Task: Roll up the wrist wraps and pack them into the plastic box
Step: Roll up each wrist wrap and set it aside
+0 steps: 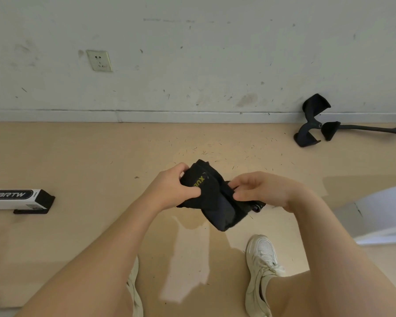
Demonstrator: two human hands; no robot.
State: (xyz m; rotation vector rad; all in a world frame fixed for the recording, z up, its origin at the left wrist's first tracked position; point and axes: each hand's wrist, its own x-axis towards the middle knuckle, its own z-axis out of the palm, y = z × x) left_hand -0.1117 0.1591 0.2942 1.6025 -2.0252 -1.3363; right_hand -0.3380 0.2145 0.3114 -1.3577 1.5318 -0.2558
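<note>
Black wrist wraps: frame centre, held above floor, bundled, yellow lettering on top face
Left hand: grip clamped on left edge of bundle, thumb and fingers curled round fabric
Right hand: grip pinching right side of bundle, fingers curled
White sneaker: lower right, on floor
White BRTW box: left edge
Black curved object: upper right, against wall
Wall socket: upper left
</note>
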